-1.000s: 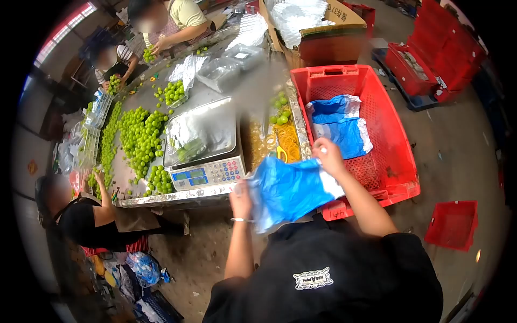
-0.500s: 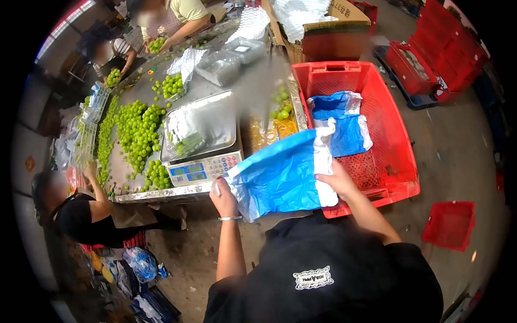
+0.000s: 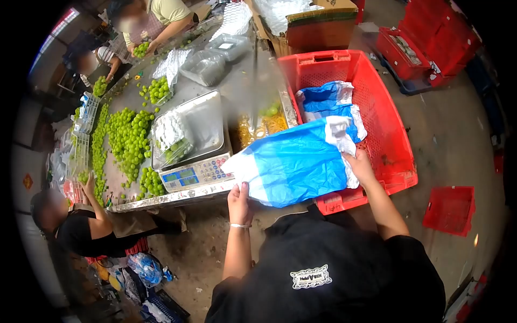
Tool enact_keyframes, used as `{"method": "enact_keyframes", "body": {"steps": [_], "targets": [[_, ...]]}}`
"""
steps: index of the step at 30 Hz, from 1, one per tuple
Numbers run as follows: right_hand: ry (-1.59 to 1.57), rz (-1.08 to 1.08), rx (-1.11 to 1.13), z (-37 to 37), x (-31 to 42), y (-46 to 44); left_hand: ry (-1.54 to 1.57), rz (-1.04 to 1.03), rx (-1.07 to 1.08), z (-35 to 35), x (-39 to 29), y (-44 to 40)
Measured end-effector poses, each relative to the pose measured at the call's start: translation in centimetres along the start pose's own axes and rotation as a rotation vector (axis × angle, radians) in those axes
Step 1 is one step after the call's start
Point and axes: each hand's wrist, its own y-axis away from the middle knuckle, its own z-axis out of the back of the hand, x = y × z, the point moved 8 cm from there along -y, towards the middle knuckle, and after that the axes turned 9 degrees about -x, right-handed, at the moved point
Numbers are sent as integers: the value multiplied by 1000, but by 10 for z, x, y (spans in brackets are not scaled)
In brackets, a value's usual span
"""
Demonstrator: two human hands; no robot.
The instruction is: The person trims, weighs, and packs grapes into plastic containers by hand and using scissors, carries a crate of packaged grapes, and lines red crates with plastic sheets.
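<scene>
A crinkled blue-and-white wrapping sheet is stretched between my two hands, over the near corner of the red crate. My left hand pinches its white lower left edge, thumb on top. On the opposite side, my right hand grips the white end. Further pieces of blue-and-white sheet lie inside the crate, partly covered by the one I hold. Left of my hands stands a digital scale with a metal tray. A clear box of green grapes with white wrap sits on that tray.
Loose green grapes cover the table's left part. Clear plastic boxes and a cardboard box stand at the back. A co-worker sits at the left; two more people handle grapes opposite. A small red crate is on the floor.
The held sheet has shifted right and lies flatter and wider. Both my hands have moved right, still gripping it. The view has turned slightly, shifting the table left.
</scene>
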Motion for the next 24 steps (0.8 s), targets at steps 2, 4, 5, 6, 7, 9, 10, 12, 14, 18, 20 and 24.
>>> {"method": "enact_keyframes", "body": {"steps": [2,4,5,6,7,9,10,12,14,18,20,24], "targets": [[-70,-114,0,7,-7,-6,40,-18,14,-16,-8,6],[74,-72,128,6,-20,-13,-320,-197,31,-17,-19,9],[-21,-48,112,9,-26,-19,-542,-362,32,-22,-30,12],[-122,-86,203,1,-19,-18,-598,-416,30,-26,-32,14],[-223,-127,293,-11,-11,-15,-655,-466,28,-31,-33,18],[-180,-101,106,-11,-23,-21,-815,-569,19,-40,-34,25],[-78,-47,-36,2,-24,-28,-824,-562,27,-42,-32,25],[72,68,-253,30,-7,-46,21,-43,-95,-22,-10,12],[179,164,-327,58,5,-66,-75,72,-44,-28,2,4],[-480,-22,-111,85,48,-85,-104,104,36,-115,-4,-16],[-629,-167,-42,92,49,-85,-91,90,73,-159,-17,-35],[-100,22,-153,138,51,-117,110,314,163,-227,6,-67]]}}
